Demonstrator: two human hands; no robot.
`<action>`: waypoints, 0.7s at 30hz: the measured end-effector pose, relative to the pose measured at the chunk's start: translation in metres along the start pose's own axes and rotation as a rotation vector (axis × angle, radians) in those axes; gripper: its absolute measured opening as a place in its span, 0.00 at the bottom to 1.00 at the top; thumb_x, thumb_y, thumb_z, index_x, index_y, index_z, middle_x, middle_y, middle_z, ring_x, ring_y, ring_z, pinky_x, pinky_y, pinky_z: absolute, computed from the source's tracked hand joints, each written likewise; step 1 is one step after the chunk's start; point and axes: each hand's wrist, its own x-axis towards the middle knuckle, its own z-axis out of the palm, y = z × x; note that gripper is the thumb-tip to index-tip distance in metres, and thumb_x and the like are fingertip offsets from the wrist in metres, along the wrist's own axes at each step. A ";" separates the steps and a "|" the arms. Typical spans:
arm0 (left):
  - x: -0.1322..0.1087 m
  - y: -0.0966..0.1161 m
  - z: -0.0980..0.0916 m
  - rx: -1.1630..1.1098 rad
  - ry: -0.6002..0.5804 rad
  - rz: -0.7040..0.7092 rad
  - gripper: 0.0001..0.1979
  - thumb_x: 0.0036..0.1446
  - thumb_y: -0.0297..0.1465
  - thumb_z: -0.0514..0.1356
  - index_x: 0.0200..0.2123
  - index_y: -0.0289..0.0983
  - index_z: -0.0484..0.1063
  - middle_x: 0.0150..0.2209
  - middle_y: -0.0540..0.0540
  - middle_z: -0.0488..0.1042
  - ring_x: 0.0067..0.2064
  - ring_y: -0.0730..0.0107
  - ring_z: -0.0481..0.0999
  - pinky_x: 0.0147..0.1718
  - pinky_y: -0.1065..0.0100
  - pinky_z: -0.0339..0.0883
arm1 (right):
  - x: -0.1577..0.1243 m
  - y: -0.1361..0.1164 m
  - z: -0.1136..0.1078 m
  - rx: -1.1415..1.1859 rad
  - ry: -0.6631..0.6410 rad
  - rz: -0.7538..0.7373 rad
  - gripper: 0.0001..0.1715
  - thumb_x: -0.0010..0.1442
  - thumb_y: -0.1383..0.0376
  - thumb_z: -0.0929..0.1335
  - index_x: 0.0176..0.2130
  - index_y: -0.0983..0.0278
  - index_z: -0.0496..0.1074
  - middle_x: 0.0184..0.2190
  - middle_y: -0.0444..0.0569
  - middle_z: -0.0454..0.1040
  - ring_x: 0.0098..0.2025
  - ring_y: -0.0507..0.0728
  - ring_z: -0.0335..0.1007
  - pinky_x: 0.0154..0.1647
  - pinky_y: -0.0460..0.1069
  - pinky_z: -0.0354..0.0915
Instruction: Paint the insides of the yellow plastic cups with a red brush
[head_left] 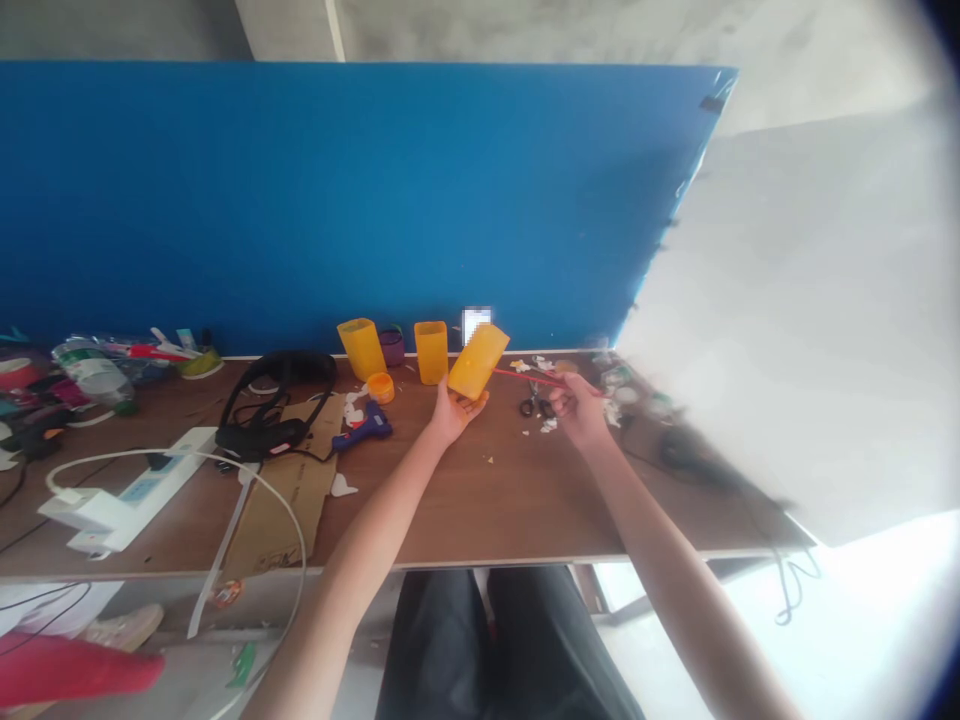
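My left hand (454, 412) holds a tilted yellow cup (478, 362) from below, above the table. Pinched in my right hand (577, 405) is a thin red paintbrush (529, 376), its tip at the cup's right side; whether it touches is too small to tell. Behind and to the left stand two more yellow cups, one upright (430, 353) and one leaning slightly (362, 350). A small orange paint jar (380, 388) sits in front of them. Black-handled scissors (535, 402) lie between my hands, farther back.
A blue glue gun (364, 427), cardboard (289, 500), a black headset (274, 410) and a white power strip (142, 490) with a looping cable lie left. White scraps (550, 425) dot the right side. A blue panel (375, 200) rises behind. Another person's shoe (127, 628) shows lower left.
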 end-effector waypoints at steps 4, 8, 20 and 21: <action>-0.006 -0.002 0.007 0.052 0.043 -0.049 0.36 0.63 0.55 0.46 0.55 0.29 0.66 0.40 0.30 0.76 0.40 0.59 0.80 0.35 0.65 0.76 | 0.001 0.012 -0.010 0.054 0.052 0.021 0.14 0.67 0.59 0.67 0.39 0.68 0.72 0.24 0.40 0.70 0.21 0.45 0.62 0.21 0.41 0.61; -0.008 -0.003 0.009 0.064 0.067 -0.062 0.35 0.62 0.56 0.46 0.52 0.30 0.67 0.36 0.34 0.75 0.36 0.62 0.79 0.31 0.67 0.74 | 0.000 0.018 -0.015 0.060 0.082 0.051 0.14 0.67 0.58 0.66 0.39 0.68 0.72 0.25 0.41 0.69 0.23 0.45 0.63 0.24 0.42 0.64; -0.007 -0.005 0.010 0.079 0.117 -0.024 0.33 0.62 0.56 0.46 0.53 0.33 0.66 0.34 0.37 0.74 0.33 0.64 0.77 0.29 0.69 0.71 | 0.000 0.031 -0.021 0.008 0.070 0.154 0.14 0.67 0.58 0.66 0.43 0.68 0.71 0.30 0.43 0.70 0.25 0.46 0.64 0.25 0.42 0.65; -0.007 -0.005 0.011 0.083 0.118 -0.024 0.33 0.62 0.56 0.46 0.53 0.34 0.66 0.34 0.37 0.74 0.33 0.64 0.77 0.29 0.68 0.71 | 0.001 0.032 -0.021 0.008 0.068 0.158 0.14 0.67 0.58 0.66 0.43 0.68 0.71 0.30 0.43 0.70 0.25 0.46 0.64 0.25 0.42 0.65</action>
